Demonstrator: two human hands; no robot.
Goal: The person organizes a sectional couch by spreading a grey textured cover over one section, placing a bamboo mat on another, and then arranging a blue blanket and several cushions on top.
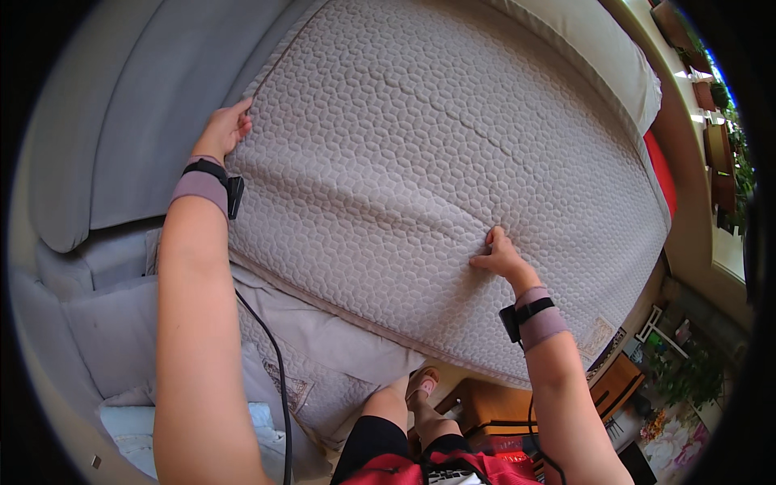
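A large quilted grey-beige cover (388,145) with a stitched geometric pattern spreads across the middle of the view, with a long raised fold between my hands. At its left edge, my left hand (228,128) grips the piped border between thumb and fingers. My right hand (498,253) pinches the cloth at the right end of the fold, nearer to me. A decorated patch (597,338) shows at the cover's lower right corner. Both wrists wear mauve bands with black straps and small devices.
Grey sofa cushions (157,109) line the left side, and folded light-blue cloth (130,424) lies at lower left. More quilted fabric (303,388) hangs below the cover. Wooden furniture (491,403) stands at lower right. Potted plants (718,151) line the window side. A black cable (280,364) runs beside my left arm.
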